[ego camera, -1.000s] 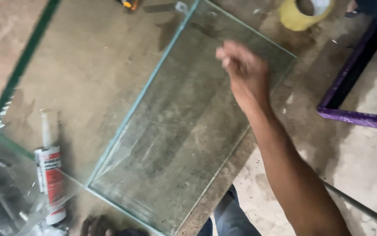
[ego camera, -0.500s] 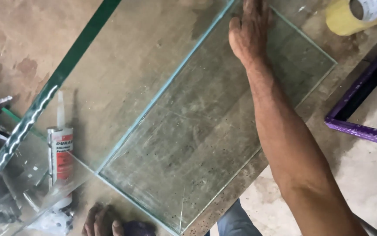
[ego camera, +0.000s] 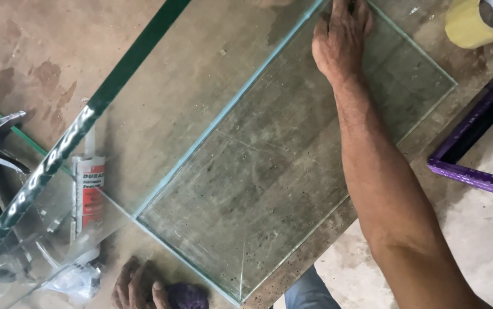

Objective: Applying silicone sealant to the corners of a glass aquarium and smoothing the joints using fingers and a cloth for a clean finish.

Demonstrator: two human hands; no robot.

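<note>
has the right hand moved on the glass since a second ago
Yes: the right hand slid along the glass sheet toward its far edge, nearer the tape roll.

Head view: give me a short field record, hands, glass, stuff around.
right hand: flat on the glass pane, at its far end
left hand: at the bottom edge, by a dark purple object; grip unclear
glass pane: lies flat on a brown worktop, dusty
sealant tube: left, seen through a second glass sheet
tape roll: yellow, top right
frame: purple, right
</note>
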